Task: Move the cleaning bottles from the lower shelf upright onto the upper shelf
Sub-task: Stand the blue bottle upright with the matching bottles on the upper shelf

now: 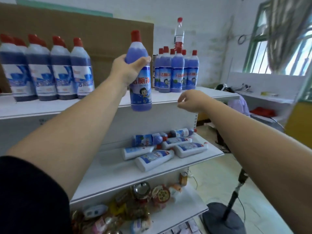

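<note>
In the head view, the left hand (pixel 128 68) holds one blue bottle (pixel 141 92) up in the air. The fingers and thumb wrap round its fat top part, just under the red cap (pixel 136 35). The bottle stands straight, just in front of the near edge of the upper shelf (pixel 50 107), and does not sit on it yet. The right hand (pixel 190 100) floats near that edge, to the right. Its fingers curl loosely and hold nothing. More standing bottles (pixel 175 71) wait far back on the right of the upper shelf, and dark blue bottles (pixel 47 71) stand on the left. On the lower shelf (pixel 118 169), the lying bottles (pixel 167 146) are in a messy pile. The held bottle looks full of blue stuff, so it is likely a bit heavy. Its plastic looks hard and smooth, so it may slip. A good place to hold it is round the wide middle, with the cap up.
</note>
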Available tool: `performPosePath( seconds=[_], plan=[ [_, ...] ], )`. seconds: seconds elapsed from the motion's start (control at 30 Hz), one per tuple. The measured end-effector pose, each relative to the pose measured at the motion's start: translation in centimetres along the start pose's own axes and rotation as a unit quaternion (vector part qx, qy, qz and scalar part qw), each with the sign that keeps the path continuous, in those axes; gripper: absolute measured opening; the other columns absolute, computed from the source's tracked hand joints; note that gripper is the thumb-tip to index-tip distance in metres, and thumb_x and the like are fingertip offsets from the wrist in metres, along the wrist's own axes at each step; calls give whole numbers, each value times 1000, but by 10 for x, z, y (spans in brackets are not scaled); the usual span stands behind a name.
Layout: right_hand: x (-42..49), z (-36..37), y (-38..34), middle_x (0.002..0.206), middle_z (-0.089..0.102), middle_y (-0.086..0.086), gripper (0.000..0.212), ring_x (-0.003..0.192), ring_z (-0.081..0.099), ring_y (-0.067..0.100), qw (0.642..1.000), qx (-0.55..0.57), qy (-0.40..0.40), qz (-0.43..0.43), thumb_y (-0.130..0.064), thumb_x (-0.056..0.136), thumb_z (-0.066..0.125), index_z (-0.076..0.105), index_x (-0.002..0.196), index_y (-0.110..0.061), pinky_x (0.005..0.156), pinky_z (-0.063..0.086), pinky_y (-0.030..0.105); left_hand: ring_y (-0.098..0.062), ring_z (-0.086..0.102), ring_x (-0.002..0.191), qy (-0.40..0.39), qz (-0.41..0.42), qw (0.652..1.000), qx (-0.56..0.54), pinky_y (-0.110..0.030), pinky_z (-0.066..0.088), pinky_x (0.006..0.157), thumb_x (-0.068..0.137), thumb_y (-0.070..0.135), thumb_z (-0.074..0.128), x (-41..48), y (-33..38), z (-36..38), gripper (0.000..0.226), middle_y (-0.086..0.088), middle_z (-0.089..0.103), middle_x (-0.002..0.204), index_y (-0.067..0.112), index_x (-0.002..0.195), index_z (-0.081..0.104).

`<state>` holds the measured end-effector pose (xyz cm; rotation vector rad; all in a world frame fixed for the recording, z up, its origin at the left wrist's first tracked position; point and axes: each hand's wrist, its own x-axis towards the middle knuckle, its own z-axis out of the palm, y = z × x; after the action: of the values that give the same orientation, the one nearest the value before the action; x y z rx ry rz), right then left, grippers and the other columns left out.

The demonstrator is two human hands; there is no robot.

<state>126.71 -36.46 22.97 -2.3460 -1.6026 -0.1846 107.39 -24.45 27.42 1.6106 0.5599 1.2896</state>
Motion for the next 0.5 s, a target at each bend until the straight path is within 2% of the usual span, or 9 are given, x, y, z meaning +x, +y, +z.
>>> performPosePath(
  seconds=[0.13,0.23,0.3,0.37,0.43,0.5],
  plan=[
    [-19,-11,69,126,65,7,33,112,58,23,999,10,2,40,-32,97,58,65,125,-16,97,45,36,-16,73,82,-19,0,1000,-19,-29,58,62,78,35,84,-5,0,64,51,-2,72,100,13,120,63],
    [-27,-22,111,128,64,6,34,116,57,25,998,1,3,65,-31,97,56,66,126,-16,97,44,35,-17,73,83,-31,7,999,-25,-30,60,64,77,33,85,3,-1,106,52,-3,72,102,12,119,64],
    [-25,-29,137,127,65,6,33,115,58,25,997,-4,10,78,-30,98,55,67,125,-16,94,44,34,-20,73,86,-37,14,999,-28,-36,63,71,74,32,87,14,-2,131,50,-6,72,103,12,114,65],
    [-17,-36,162,126,66,6,32,113,60,25,996,-6,21,84,-32,96,55,68,122,-18,98,48,38,-23,74,90,-44,19,999,-23,-41,63,79,69,36,89,29,-4,155,54,-8,73,104,13,112,66],
    [-5,-41,180,125,67,6,32,112,61,25,996,-8,32,88,-35,96,55,68,121,-20,100,49,42,-22,73,92,-56,22,998,-10,-38,62,80,71,38,88,44,-7,175,57,-6,72,106,13,116,65],
    [9,-46,195,124,67,6,33,112,61,25,995,-11,39,92,-34,97,54,67,123,-19,98,47,39,-18,71,89,-76,24,997,-3,-30,61,73,78,33,84,62,-11,194,53,-3,70,104,12,121,62]
  ],
)
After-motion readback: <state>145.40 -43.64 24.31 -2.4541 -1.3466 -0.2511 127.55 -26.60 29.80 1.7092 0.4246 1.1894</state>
